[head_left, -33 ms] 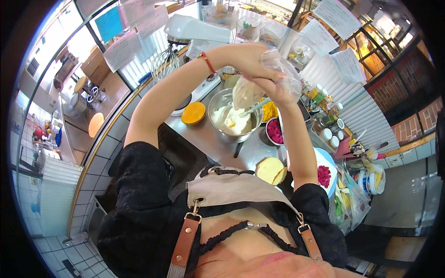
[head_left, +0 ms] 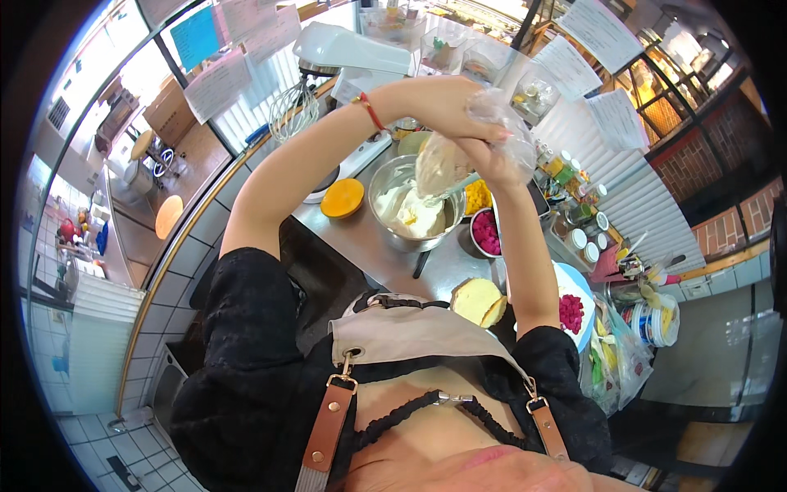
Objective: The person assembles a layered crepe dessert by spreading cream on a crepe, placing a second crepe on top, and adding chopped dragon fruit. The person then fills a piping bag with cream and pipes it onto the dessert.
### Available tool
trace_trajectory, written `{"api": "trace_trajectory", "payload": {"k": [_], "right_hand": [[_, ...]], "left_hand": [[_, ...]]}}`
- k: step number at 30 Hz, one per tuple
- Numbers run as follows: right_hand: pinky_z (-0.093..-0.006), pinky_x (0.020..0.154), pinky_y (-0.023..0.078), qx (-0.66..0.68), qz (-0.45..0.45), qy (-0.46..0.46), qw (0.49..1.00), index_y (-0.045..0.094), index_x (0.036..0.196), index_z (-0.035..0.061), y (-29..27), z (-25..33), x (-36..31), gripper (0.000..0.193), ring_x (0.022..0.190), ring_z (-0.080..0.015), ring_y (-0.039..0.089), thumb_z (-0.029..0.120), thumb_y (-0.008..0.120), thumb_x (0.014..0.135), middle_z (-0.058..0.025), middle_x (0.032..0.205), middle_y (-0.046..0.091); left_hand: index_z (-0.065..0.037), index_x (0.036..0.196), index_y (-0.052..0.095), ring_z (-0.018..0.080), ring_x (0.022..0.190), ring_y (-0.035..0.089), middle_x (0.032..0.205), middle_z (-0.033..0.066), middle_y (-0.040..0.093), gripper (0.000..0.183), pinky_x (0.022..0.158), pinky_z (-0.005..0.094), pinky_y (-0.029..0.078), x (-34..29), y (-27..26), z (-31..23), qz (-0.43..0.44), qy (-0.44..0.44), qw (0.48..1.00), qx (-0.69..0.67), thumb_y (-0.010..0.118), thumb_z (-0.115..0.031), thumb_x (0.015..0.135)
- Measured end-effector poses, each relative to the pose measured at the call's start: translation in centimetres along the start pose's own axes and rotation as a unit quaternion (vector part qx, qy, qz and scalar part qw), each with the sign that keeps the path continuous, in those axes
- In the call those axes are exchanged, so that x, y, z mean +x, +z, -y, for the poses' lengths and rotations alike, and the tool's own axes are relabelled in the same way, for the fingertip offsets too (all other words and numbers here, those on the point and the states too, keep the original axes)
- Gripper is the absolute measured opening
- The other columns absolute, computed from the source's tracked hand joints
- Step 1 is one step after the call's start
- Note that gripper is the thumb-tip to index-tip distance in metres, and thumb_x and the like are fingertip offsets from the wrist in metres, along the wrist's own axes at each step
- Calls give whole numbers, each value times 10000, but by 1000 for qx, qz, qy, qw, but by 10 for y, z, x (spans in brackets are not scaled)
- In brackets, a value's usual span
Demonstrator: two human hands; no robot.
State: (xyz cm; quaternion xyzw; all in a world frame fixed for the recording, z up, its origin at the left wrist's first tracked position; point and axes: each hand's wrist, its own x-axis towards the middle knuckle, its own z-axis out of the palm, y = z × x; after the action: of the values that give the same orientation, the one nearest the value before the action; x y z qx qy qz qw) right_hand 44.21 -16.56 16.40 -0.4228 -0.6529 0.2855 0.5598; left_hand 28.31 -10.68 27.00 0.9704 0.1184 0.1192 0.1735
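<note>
Both hands are raised over the counter (head_left: 385,254), holding a clear piping bag (head_left: 447,160) partly filled with pale cream. The left hand (head_left: 443,107) is curled around the bag's upper part, fingers closed on the plastic. The right hand (head_left: 492,160) is closed too, gripping the gathered plastic beside it; a pale spatula (head_left: 451,190) slants out from under this hand toward the cream, though its handle is hidden, so I cannot tell how it is held. The bag hangs directly above a steel bowl (head_left: 414,209) that holds white cream heaped on its bottom.

Just left of the bowl, a small dish (head_left: 342,198) shows an orange filling. To the bowl's right stand a bowl of yellow pieces (head_left: 478,197) and, nearer the person, a bowl of magenta pieces (head_left: 486,232). A dark knife (head_left: 421,264) lies on the counter below the steel bowl. Closer in, a round sponge cake (head_left: 479,302) sits beside the right forearm, which covers part of a blue plate (head_left: 578,287) bearing more magenta pieces (head_left: 570,312).

Behind the raised arms stands a white mixer (head_left: 352,49) with a whisk (head_left: 293,107). Small jars (head_left: 582,238) line the wall at right, and a white tub (head_left: 656,320) stands near crumpled plastic bags (head_left: 611,353).
</note>
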Motion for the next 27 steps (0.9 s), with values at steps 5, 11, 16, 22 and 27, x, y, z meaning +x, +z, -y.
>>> {"api": "trace_trajectory", "payload": {"k": [5,11,16,22,27], "right_hand": [[-374,1049,355,-103,11,-4,995,663,1139,44,27,-4,-7,335,1266,-272,444,248,447,984,-68,1256,576],[-440,1156,187,-194,22,22,980,634,1249,72,54,-9,-50,466,1399,-346,299,327,312,1027,-83,1346,537],[-555,1152,100,-262,35,69,962,643,1264,161,53,-50,-73,486,1443,-361,238,366,264,1040,-44,1401,509],[-613,1136,74,-304,94,96,943,655,1256,189,55,-72,-75,548,1443,-391,226,427,214,1034,-57,1407,516],[-586,1146,62,-281,115,128,944,658,1251,183,53,-88,-77,615,1437,-406,229,482,171,1024,-80,1404,524]], "left_hand": [[-55,974,641,302,913,633,967,154,643,276,941,509,388,-5,72,-31,-251,112,956,101,505,-295,967],[-24,772,545,402,657,565,608,190,523,301,669,490,400,-26,150,-91,-435,-53,881,-180,495,-247,967],[-16,719,505,380,605,555,594,190,499,273,578,458,388,-37,170,-92,-446,-66,845,-288,526,-165,948],[-14,699,491,391,594,533,595,191,485,267,576,466,392,-55,178,-90,-463,-58,827,-314,559,-145,922],[-14,697,484,400,599,524,603,194,500,270,591,478,389,-64,178,-92,-445,-48,827,-340,576,-152,910]]}}
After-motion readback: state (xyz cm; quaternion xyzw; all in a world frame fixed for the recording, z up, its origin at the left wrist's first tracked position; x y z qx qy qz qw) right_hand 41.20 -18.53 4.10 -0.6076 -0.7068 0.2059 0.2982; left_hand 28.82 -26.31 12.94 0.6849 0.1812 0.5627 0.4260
